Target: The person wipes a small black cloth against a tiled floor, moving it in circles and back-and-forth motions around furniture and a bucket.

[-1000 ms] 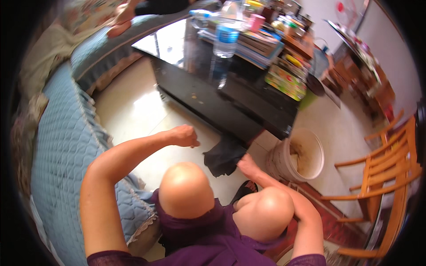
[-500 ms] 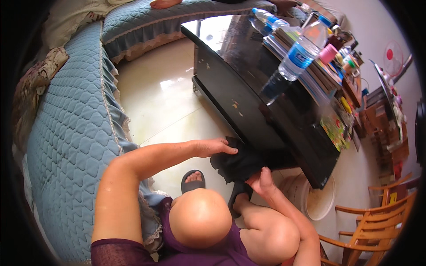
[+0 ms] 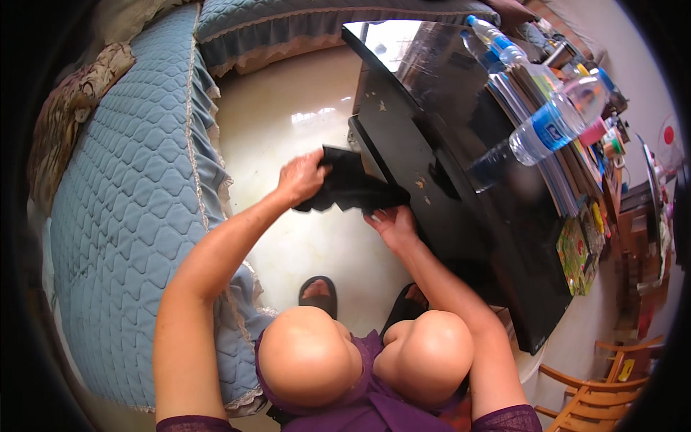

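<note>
A piece of black cloth (image 3: 351, 180) is stretched between my two hands, above the floor beside the black table. Its left edge is gripped by my left hand (image 3: 302, 177), whose fingers are curled and a little blurred. My right hand (image 3: 395, 226) holds the cloth's lower right end, close to the table's side, palm turned upward; the cloth partly hides its fingertips. Whether the cloth is a garment I cannot tell.
The glossy black table (image 3: 461, 93) stands to the right, bearing a water bottle (image 3: 551, 129) and a stack of books (image 3: 536, 137). On the left is a sofa with a blue quilted cover (image 3: 129, 216). A wooden chair (image 3: 604, 396) is at lower right.
Both hands have moved up and forward with the black cloth, the left also leftward, and the cloth is now spread wider. The view has shifted, and the white bucket is now mostly hidden.
</note>
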Demonstrator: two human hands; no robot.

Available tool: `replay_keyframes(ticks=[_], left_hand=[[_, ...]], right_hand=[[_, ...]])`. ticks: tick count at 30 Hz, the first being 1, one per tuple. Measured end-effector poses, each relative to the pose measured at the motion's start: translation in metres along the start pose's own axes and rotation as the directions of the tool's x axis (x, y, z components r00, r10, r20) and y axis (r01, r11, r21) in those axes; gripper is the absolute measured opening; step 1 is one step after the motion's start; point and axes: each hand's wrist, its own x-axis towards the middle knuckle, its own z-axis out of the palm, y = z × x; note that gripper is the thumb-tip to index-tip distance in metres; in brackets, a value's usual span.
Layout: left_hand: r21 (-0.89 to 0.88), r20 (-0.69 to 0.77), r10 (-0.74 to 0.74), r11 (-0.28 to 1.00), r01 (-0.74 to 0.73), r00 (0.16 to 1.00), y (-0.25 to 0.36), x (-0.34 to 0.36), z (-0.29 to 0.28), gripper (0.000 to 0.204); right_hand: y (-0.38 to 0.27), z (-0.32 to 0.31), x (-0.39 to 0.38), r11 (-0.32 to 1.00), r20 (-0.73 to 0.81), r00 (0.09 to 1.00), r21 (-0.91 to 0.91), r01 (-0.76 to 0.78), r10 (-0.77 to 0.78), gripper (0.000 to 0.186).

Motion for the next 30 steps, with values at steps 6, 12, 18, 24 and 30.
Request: replay_keyframes(ticks=[6,12,18,24,30], left_hand=[[0.31,-0.333,0.356,0.916,-0.255,0.873,-0.025,0.022,-0.022,0.022],[0.625,0.588,-0.213,0.732,-0.271,0.78,-0.084,0.012,0.041,0.041],[0.37,0.354,-0.191,0.928,0.051,0.916,-0.097,0.021,0.105,0.064],[0.325,0.286,-0.109,0.946,0.01,0.952,-0.116,0.01,0.155,0.073],[0.289,0.019,-0.188,0.941,0.175,0.982,-0.156,0.008,0.167,0.06]], right_hand=[[-0.011,0.06,0.013,0.836,0.277,0.917,-0.394,0.381,-0.288,0.042],[-0.021,0.043,0.032,-0.497,0.351,0.912,-0.765,0.409,0.211,0.041],[-0.003,0.082,0.05,-0.645,0.232,0.872,-0.597,0.477,0.43,0.036],[0.042,0.083,0.097,-0.56,0.292,0.84,-0.639,0.527,0.457,0.03],[0.081,0.064,0.105,-0.379,0.366,0.83,-0.76,0.527,0.421,0.041]])
